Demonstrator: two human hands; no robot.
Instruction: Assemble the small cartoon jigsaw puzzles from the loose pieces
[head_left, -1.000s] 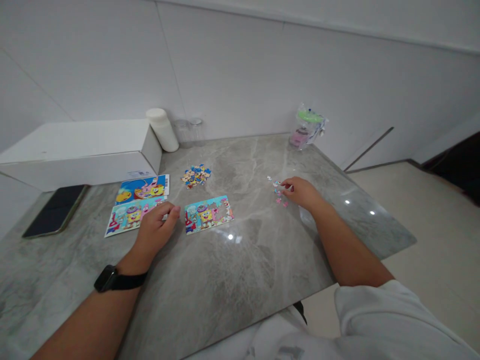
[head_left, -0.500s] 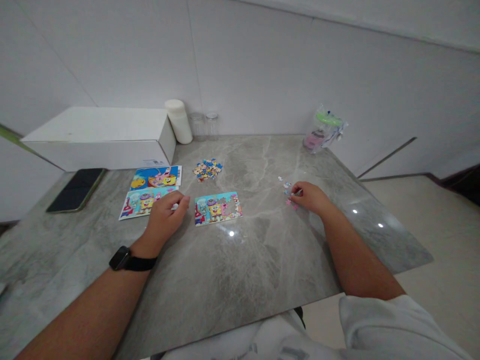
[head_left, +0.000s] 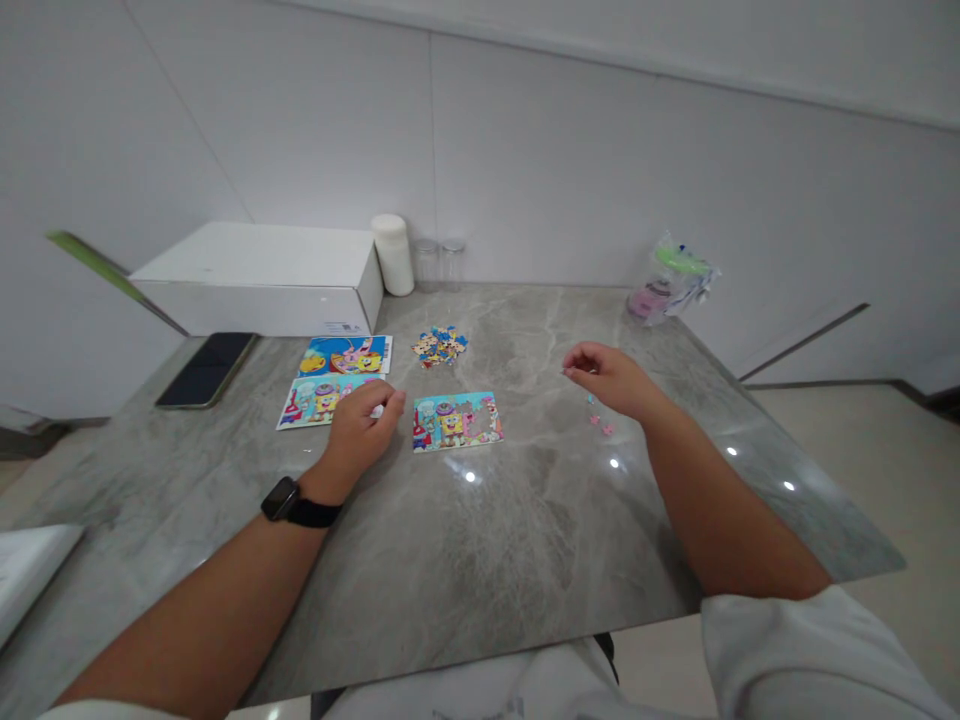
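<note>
The half-built puzzle (head_left: 457, 421) lay between the hands: left hand (head_left: 362, 427) curled beside it, right hand (head_left: 611, 379) pinching a small piece (head_left: 568, 371).

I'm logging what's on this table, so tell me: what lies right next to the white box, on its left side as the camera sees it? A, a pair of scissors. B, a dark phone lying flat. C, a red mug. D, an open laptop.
B: a dark phone lies flat on the marble table, just left of and in front of the white box; no scissors, mug or laptop shows.
</note>
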